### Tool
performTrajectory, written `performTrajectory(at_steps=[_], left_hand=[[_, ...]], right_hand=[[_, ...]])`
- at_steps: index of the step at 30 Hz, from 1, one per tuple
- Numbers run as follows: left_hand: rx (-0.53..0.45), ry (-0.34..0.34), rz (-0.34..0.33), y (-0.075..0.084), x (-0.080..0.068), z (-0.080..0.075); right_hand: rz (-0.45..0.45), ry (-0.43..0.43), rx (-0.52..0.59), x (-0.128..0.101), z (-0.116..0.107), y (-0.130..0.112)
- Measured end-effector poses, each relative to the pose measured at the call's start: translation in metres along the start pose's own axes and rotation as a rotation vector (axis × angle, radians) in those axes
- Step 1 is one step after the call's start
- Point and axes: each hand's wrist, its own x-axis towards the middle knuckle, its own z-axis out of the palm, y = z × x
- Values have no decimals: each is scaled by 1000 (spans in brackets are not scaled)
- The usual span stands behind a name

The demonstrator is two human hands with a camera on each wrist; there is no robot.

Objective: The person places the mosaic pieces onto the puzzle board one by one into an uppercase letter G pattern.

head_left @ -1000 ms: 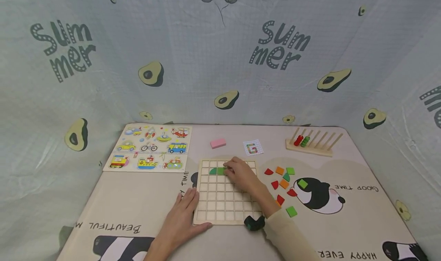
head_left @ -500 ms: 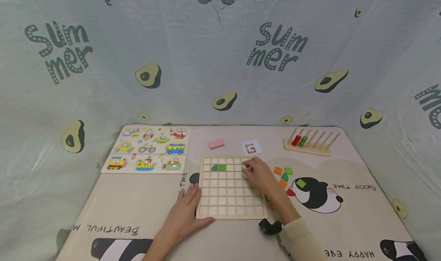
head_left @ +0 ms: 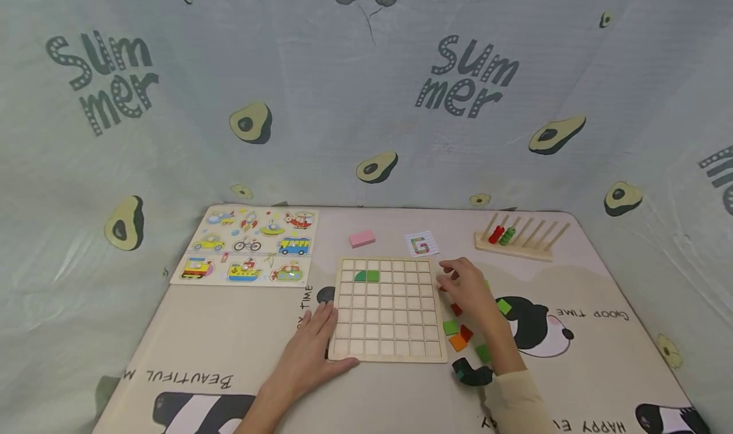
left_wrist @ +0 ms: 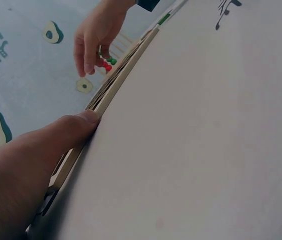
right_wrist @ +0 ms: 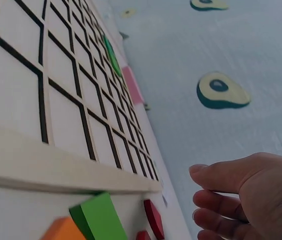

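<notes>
Resting hand: the left hand (head_left: 306, 357) lies flat on the desk (head_left: 229, 332), fingers straight and relaxed, holding nothing; its fingertips touch the near left edge of the grid board (head_left: 387, 309), and the left wrist view shows the thumb (left_wrist: 76, 125) against that edge.
Reaching hand: the right hand (head_left: 471, 287) hovers just off the board's right edge, above the loose tiles (head_left: 458, 333); its fingers (right_wrist: 215, 200) are loosely bent and apart, gripping nothing that can be seen.
Grid board: a pale wooden square of empty cells, flat on the desk in front of the person, between the two hands.
Placed pieces: a green quarter-round piece (head_left: 360, 275) and a green square piece (head_left: 373, 275) sit side by side, touching, in the board's second row from the far edge.
Loose tiles: red, orange and green shapes scattered on the desk just right of the board, partly hidden under the right hand; the right wrist view shows a green tile (right_wrist: 103, 217) and a red tile (right_wrist: 154, 218) close to the board's edge.
Pattern card: a small card (head_left: 421, 245) with a coloured letter G lies just beyond the board.
Pink block: it (head_left: 362, 238) lies left of the card.
Vehicle puzzle: a picture board (head_left: 252, 245) at the far left.
Peg rack: a wooden rack (head_left: 515, 238) with red and green beads at the far right.
</notes>
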Motion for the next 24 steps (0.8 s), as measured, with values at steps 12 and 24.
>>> performTrajectory(at_steps=[12,24], left_hand=[[-38,5,-7,0,-2,1],[-53,-24,-12,-1,-2,3]], right_hand=[[50,25,-26,-2,-13,31],[144,-44,-57,-4,-12,47]])
